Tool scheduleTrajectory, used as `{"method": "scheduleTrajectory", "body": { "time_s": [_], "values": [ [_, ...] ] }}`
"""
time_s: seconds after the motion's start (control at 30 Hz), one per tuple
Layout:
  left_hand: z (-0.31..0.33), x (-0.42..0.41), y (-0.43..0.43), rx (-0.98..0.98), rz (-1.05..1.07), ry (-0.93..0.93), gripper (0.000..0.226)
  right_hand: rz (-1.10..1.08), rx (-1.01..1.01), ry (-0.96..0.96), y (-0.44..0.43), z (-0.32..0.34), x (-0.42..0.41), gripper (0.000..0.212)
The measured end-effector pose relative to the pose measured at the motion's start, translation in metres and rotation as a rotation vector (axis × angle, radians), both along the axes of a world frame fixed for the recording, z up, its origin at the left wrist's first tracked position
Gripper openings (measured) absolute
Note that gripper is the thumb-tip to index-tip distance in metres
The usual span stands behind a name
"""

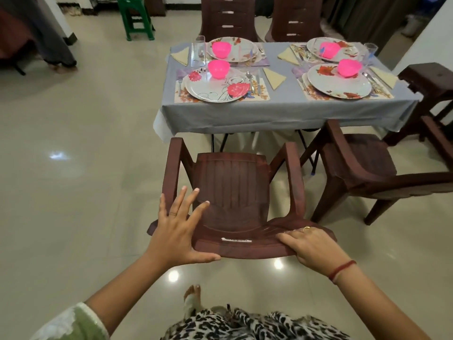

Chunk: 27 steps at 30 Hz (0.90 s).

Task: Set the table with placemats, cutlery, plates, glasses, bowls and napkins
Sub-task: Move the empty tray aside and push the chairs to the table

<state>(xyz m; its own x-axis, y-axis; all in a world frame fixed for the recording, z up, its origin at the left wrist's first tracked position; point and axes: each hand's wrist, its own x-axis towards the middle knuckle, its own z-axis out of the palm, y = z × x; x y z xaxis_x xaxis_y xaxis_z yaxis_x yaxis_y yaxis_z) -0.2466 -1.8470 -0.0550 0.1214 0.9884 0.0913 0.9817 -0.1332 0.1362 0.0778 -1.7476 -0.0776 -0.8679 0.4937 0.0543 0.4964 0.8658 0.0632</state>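
A table with a grey cloth (pixel 282 114) carries several place settings. Each has a floral plate (pixel 217 85), a pink bowl (pixel 219 69), a placemat (pixel 263 94), cutlery (pixel 250 79) and a folded yellow napkin (pixel 274 77). Clear glasses (pixel 198 51) stand at the far settings. In front of me is a brown plastic chair (pixel 232 187) facing the table. My left hand (pixel 179 231) has spread straight fingers over the left of its backrest, thumb under the top edge. My right hand (pixel 311 246) grips the right of the backrest top.
A second brown chair (pixel 360 168) stands to the right, two more (pixel 228 18) beyond the table. A dark stool (pixel 431 79) is at the table's right end, a green stool (pixel 137 18) far left. Shiny tiled floor (pixel 73 143) spreads on the left.
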Motion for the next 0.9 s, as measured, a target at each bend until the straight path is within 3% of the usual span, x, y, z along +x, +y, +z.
{"method": "scheduleTrajectory", "body": {
  "time_s": [0.23, 0.43, 0.9],
  "values": [
    [-0.004, 0.110, 0.019, 0.091, 0.021, -0.016, 0.112, -0.009, 0.026, -0.011, 0.018, 0.007, 0.108, 0.053],
    [-0.001, 0.173, 0.064, 0.008, 0.066, -0.018, 0.115, -0.064, -0.017, 0.000, 0.061, 0.017, 0.164, 0.061],
    [-0.001, 0.192, 0.108, -0.039, 0.119, 0.000, 0.116, -0.046, 0.005, -0.040, 0.125, 0.016, 0.173, 0.072]
  ]
}}
